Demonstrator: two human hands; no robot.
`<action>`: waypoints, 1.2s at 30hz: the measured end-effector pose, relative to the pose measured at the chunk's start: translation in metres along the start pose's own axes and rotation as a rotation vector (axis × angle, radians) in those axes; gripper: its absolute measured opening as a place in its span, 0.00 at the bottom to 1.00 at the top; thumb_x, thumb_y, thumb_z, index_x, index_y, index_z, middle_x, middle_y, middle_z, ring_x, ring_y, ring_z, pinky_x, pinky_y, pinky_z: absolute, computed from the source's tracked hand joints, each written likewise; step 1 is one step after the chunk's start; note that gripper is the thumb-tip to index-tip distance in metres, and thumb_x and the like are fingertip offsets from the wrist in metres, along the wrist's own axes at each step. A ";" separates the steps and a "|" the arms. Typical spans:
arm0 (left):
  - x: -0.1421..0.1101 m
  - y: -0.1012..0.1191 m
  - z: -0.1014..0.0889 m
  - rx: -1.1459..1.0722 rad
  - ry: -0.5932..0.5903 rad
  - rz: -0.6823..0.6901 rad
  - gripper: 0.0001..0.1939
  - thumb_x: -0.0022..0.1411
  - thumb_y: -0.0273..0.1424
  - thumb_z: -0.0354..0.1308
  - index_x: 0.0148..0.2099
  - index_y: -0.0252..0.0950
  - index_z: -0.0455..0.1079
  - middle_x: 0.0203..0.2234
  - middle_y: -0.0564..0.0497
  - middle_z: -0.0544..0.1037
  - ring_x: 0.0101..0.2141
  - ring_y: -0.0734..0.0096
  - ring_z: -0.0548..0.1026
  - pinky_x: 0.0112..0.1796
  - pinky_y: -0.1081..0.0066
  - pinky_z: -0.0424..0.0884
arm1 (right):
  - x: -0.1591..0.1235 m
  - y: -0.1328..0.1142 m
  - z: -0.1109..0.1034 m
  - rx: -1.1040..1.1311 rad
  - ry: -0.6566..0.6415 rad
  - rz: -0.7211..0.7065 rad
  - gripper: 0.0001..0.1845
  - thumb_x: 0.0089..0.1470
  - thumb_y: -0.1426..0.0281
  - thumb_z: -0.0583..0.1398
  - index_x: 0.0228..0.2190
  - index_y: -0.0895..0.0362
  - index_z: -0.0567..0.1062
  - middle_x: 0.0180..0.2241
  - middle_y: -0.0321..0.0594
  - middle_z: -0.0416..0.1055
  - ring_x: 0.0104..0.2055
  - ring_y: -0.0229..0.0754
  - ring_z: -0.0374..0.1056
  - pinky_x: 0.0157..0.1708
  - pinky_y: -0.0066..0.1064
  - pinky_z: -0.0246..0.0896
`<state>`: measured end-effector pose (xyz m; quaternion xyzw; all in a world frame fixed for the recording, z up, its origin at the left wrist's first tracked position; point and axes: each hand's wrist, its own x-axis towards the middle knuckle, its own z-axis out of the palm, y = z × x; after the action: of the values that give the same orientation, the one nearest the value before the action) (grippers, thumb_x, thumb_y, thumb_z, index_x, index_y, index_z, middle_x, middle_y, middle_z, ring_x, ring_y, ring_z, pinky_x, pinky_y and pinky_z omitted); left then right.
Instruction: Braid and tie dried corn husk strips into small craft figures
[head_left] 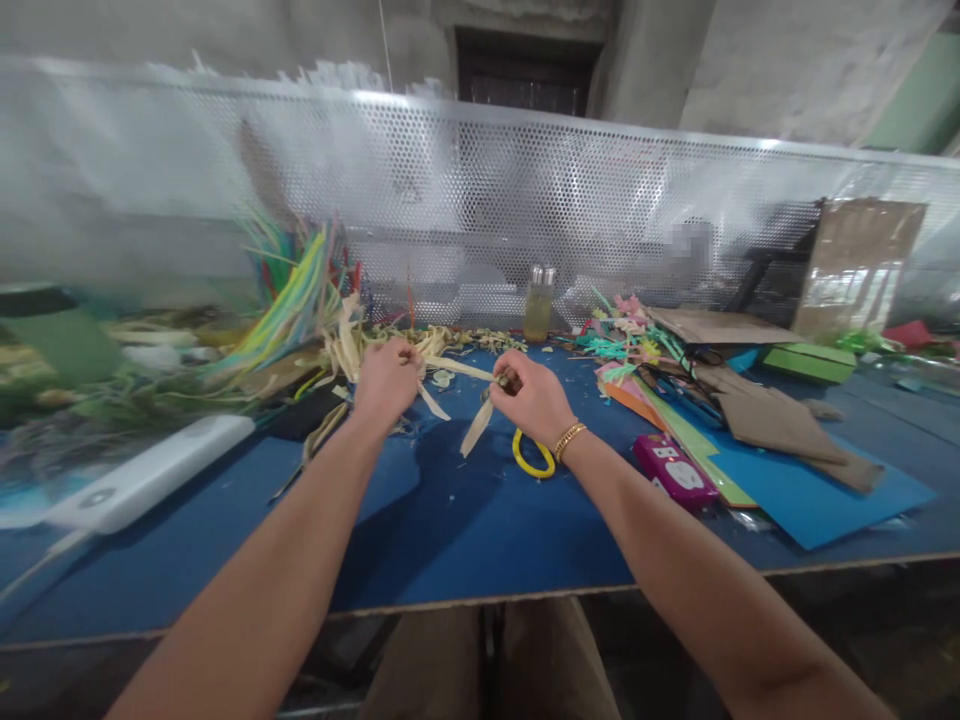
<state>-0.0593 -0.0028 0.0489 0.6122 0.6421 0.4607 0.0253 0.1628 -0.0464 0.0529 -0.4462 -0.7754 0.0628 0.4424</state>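
Note:
A pale, dried husk strip [466,368] is stretched between my two hands above the blue table. My left hand [388,372] is closed on its left end, with a short tail hanging below. On the other end, my right hand [525,388] pinches the strip, and a wider loose piece [477,430] dangles under the fingers. Something small and dark shows at the right fingertips, too blurred to name. A yellow ring [534,473] lies beneath my right wrist. Behind my left hand is a heap of similar pale husk strips [346,340].
A white power strip [154,475] and coloured strands [292,290] are on the left. At the back stands a glass bottle [538,305] before a perforated metal screen [442,200]. Rightward lie a purple box [675,470], blue card [810,500] and cardboard pieces [780,415].

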 end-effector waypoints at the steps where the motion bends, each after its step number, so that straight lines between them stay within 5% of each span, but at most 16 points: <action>1: 0.001 0.000 -0.003 0.009 0.010 -0.004 0.04 0.53 0.32 0.54 0.30 0.39 0.68 0.31 0.46 0.68 0.35 0.59 0.68 0.40 0.60 0.64 | 0.000 -0.001 0.000 0.002 -0.006 -0.001 0.06 0.46 0.71 0.56 0.31 0.53 0.67 0.23 0.31 0.67 0.24 0.35 0.60 0.27 0.26 0.54; 6: 0.001 0.004 -0.015 0.032 0.078 0.004 0.02 0.52 0.30 0.55 0.28 0.40 0.68 0.29 0.46 0.67 0.36 0.57 0.67 0.41 0.59 0.64 | -0.001 -0.004 0.000 -0.003 -0.022 0.010 0.06 0.46 0.71 0.56 0.31 0.53 0.67 0.22 0.31 0.67 0.24 0.35 0.60 0.28 0.27 0.54; 11: -0.006 0.015 -0.013 -0.039 0.090 0.044 0.10 0.55 0.39 0.55 0.34 0.38 0.69 0.32 0.46 0.70 0.35 0.60 0.68 0.40 0.61 0.64 | 0.002 0.005 0.001 0.088 -0.010 0.015 0.07 0.48 0.69 0.57 0.34 0.53 0.68 0.24 0.32 0.67 0.25 0.36 0.62 0.29 0.28 0.57; 18: -0.033 0.041 0.010 -0.240 -0.295 0.249 0.11 0.57 0.39 0.53 0.31 0.38 0.71 0.25 0.52 0.74 0.28 0.68 0.69 0.31 0.70 0.63 | 0.007 0.023 0.013 0.234 0.006 0.002 0.14 0.50 0.76 0.53 0.41 0.56 0.68 0.33 0.38 0.71 0.34 0.38 0.69 0.38 0.31 0.63; 27: -0.036 0.039 0.016 -0.280 -0.313 0.255 0.10 0.52 0.38 0.59 0.32 0.37 0.68 0.27 0.51 0.74 0.29 0.69 0.70 0.29 0.71 0.64 | 0.007 0.023 0.015 0.368 -0.049 0.017 0.15 0.49 0.80 0.51 0.39 0.55 0.67 0.34 0.37 0.73 0.37 0.37 0.71 0.41 0.31 0.65; 31: -0.038 0.042 0.014 -0.338 -0.361 0.174 0.11 0.50 0.39 0.61 0.29 0.37 0.67 0.22 0.54 0.72 0.24 0.72 0.67 0.26 0.71 0.62 | 0.005 0.022 0.014 0.332 -0.039 -0.014 0.15 0.50 0.80 0.51 0.39 0.55 0.67 0.35 0.37 0.73 0.39 0.37 0.71 0.42 0.31 0.64; 36: -0.044 0.045 0.020 -0.732 -0.507 -0.092 0.12 0.47 0.37 0.64 0.30 0.36 0.67 0.22 0.53 0.73 0.26 0.72 0.71 0.29 0.71 0.66 | 0.004 0.019 0.013 0.255 -0.058 -0.036 0.14 0.51 0.79 0.53 0.39 0.54 0.68 0.37 0.37 0.74 0.40 0.37 0.71 0.42 0.32 0.64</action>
<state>-0.0019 -0.0352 0.0423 0.6274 0.4368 0.4912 0.4174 0.1649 -0.0280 0.0384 -0.3705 -0.7814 0.1661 0.4739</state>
